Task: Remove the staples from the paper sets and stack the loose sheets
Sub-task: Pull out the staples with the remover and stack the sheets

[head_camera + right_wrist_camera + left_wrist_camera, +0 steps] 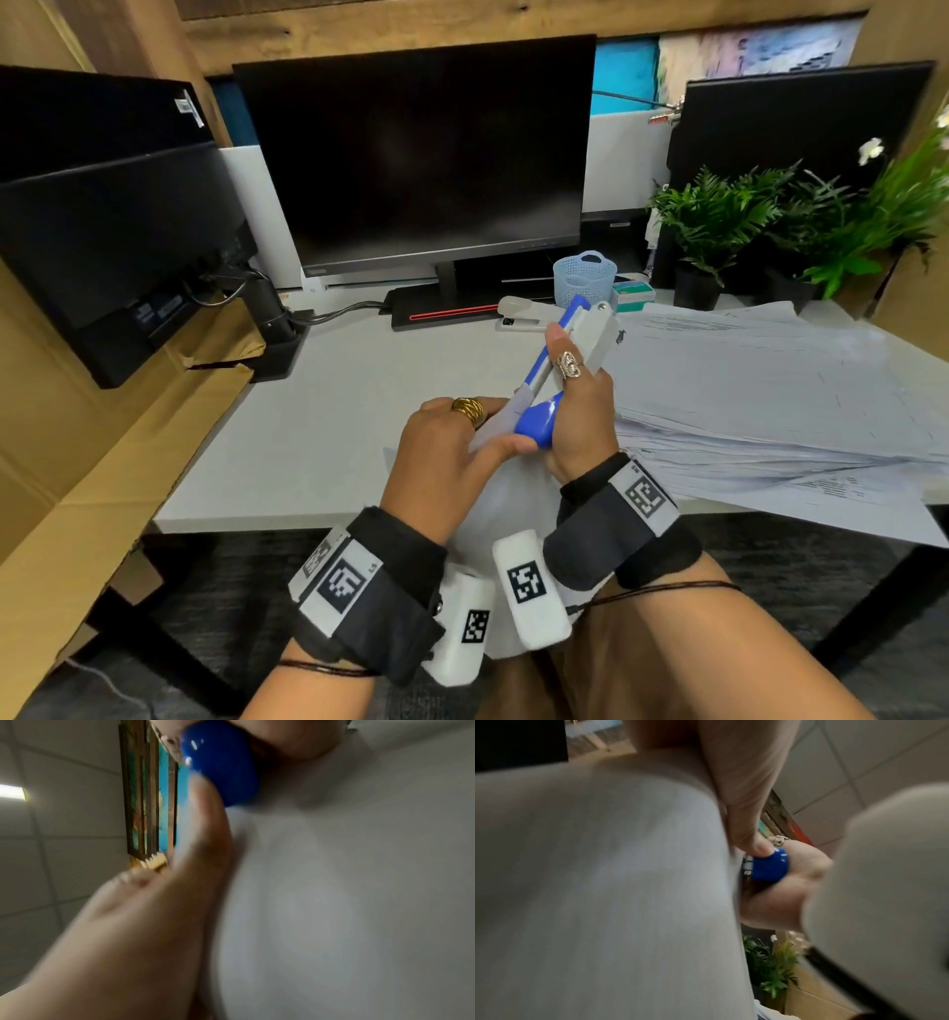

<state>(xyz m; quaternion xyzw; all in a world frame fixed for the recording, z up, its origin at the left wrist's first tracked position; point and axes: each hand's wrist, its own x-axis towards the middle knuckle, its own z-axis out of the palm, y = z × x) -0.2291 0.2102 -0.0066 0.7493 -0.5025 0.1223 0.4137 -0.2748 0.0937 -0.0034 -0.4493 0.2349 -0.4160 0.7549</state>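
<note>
In the head view both hands are raised above the desk's front edge. My right hand (577,411) grips a blue and grey staple remover (575,339) that points up and away, its blue end (536,421) down at the paper. My left hand (462,442) pinches the top corner of a white paper set (493,514), which hangs down between my wrists. In the left wrist view the thumb (746,817) presses the paper (603,882) beside the blue end (770,866). In the right wrist view the blue end (221,764) touches the sheet (347,882). The staple itself is hidden.
A wide, untidy pile of printed sheets (770,401) covers the desk's right half. A grey stapler (524,316), a blue mesh basket (584,277) and a small box (632,297) stand before the monitor (411,154). Plants (729,221) at back right; cardboard (102,462) at left.
</note>
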